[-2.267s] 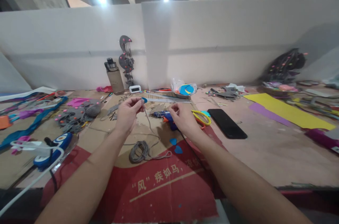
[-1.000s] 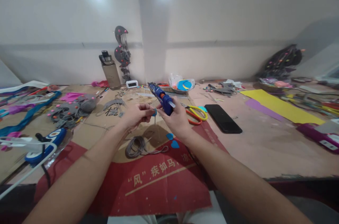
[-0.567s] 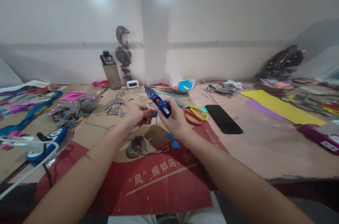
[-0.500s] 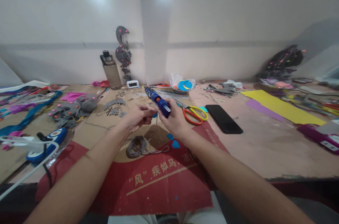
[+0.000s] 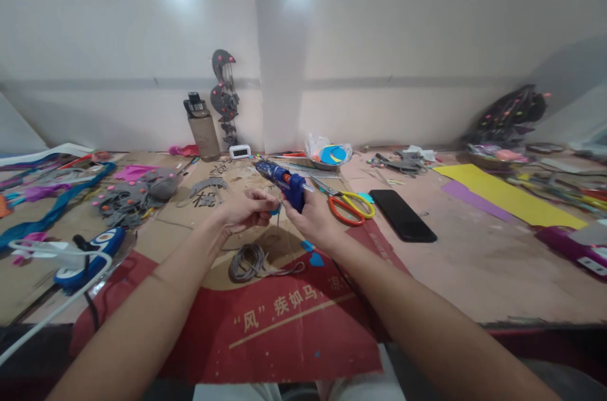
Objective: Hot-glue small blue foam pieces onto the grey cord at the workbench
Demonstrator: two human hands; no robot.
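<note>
In the head view, my right hand (image 5: 313,217) is wrapped round the handle of a blue hot glue gun (image 5: 289,185), its nozzle pointing away to the left. Close beside it, my left hand (image 5: 251,210) pinches a small blue piece (image 5: 275,210), mostly hidden by the fingers. A grey cord hangs down between the hands toward a coil of grey cord (image 5: 247,263) on the cardboard. Small blue cut-outs (image 5: 315,259), one heart-shaped, lie below my right hand.
Orange-and-yellow-handled scissors (image 5: 351,206) and a black phone (image 5: 402,215) lie to the right. A bottle (image 5: 203,132), a small white clock (image 5: 239,152) and a bowl (image 5: 328,164) of blue pieces stand behind. A power strip (image 5: 90,257) and grey felt pieces (image 5: 135,198) are on the left.
My right hand has turned the glue gun, so its body now lies more sideways and its handle shows. My left hand keeps its pinch on the blue piece.
</note>
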